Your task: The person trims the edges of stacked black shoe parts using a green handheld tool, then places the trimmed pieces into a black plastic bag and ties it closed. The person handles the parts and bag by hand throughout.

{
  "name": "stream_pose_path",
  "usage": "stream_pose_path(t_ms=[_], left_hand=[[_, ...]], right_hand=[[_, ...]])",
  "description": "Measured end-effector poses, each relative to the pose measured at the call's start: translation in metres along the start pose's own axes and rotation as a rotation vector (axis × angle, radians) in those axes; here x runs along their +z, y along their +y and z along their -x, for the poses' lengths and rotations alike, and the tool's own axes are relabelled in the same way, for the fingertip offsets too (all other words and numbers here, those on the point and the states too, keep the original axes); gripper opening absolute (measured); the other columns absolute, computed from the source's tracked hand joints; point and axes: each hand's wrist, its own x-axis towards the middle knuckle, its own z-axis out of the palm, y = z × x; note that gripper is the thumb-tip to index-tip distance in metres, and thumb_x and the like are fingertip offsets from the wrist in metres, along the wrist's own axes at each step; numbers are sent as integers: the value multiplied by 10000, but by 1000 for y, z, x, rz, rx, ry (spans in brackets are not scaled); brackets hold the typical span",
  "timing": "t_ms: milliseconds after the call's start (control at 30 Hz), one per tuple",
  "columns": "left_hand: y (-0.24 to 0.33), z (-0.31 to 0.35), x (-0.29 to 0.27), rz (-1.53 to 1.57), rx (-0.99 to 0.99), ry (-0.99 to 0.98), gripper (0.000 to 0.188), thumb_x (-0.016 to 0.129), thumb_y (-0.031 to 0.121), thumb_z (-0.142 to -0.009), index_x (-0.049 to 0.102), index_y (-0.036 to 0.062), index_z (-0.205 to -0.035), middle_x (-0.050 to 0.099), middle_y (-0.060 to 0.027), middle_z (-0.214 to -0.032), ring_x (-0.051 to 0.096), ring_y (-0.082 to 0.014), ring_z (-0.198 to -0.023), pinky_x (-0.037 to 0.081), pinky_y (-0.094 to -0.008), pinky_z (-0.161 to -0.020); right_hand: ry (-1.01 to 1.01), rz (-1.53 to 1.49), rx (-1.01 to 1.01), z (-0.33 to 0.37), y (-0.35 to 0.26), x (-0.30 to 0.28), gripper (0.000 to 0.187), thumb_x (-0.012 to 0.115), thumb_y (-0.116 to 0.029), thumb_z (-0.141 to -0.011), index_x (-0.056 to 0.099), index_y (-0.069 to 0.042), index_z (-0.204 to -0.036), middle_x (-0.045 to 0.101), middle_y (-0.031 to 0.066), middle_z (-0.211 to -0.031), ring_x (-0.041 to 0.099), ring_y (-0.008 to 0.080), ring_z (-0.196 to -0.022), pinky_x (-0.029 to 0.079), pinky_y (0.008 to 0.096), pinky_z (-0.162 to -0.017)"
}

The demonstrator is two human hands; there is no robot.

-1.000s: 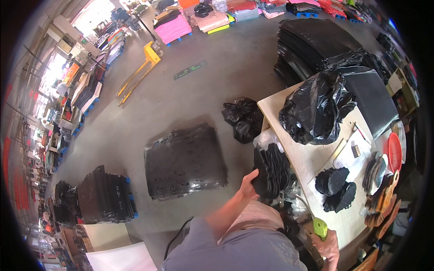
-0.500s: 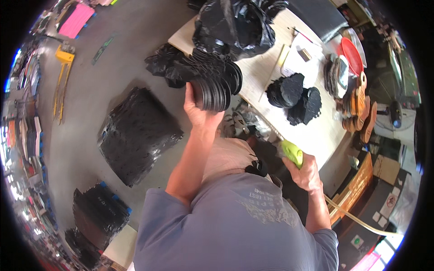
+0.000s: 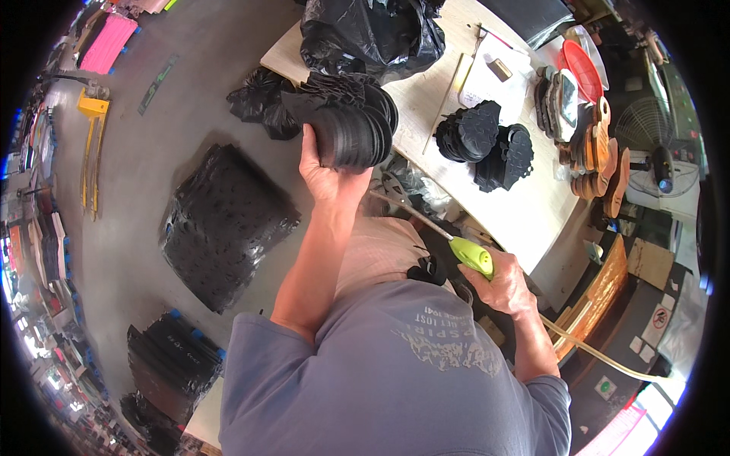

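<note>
Pale wood-look counter (image 3: 525, 216), angled at upper right. Pile of black sheets (image 3: 228, 224) on floor, glossy, rough edges. Big black plastic bag (image 3: 365, 38) on counter, crinkled, shiny; contents can't be told. Smaller black bag (image 3: 258, 102) beside counter on floor, bunched; contents hidden. Stack of thin black pieces (image 3: 350, 137), matte, rounded ends, fanned, in left hand (image 3: 334, 182) just off the counter's near edge; fingers gripping it, as half a second ago. Two black bundles (image 3: 468, 133) (image 3: 506, 156) on counter, scalloped edges, touching. Red basin (image 3: 582, 70) tilted at far side; inside unclear. Green-handled tool (image 3: 475, 258) gripped by right hand (image 3: 502, 281), fingers wrapped round handle; slim metal rod (image 3: 418, 218) now shows clearly, pointing toward left wrist; previously blurred.
</note>
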Motion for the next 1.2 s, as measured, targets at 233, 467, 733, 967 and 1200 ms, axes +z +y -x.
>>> stream_pose_path(t_ms=[233,467,733,967,1200], left_hand=[[-1,3,0,-6,29,118,497,691,460,-974,674,119,-1335,652,-89,-1408,585,-332,-1329,432,-578,-1154],[14,5,-12,-100,10,-53,456,659,379,-1012,649,98,-1372,662,-106,-1390,601,-325,-1308,453,-549,-1149],[55,21,-45,-398,-96,-227,467,593,319,-1047,588,28,-1412,659,-148,-1379,630,-324,-1255,488,-490,-1097],[70,51,-48,-595,-214,-205,660,722,312,-929,495,-26,-1448,659,-158,-1319,670,-320,-1150,543,-440,-1008],[88,61,-21,-1166,-558,-376,1042,931,249,-693,430,-31,-1563,564,-149,-1499,535,-225,-1375,377,-353,-1178]], right_hand=[[-105,-31,5,0,-6,-10,238,768,-136,-935,720,-7,-1129,728,161,-855,690,275,-716,551,374,-692],[-100,7,-11,1,-8,-8,238,774,-131,-928,729,-41,-1144,721,155,-827,696,289,-713,548,367,-682],[-71,-29,6,6,-9,-30,303,795,-106,-904,734,-19,-1188,755,172,-882,712,233,-729,553,352,-702],[-173,50,-103,-1,-4,-45,373,782,-85,-907,712,-18,-1267,746,170,-892,675,210,-705,533,347,-693],[-222,15,115,-19,-15,-99,397,774,-100,-890,699,-2,-1267,749,172,-913,653,246,-754,527,354,-782]])
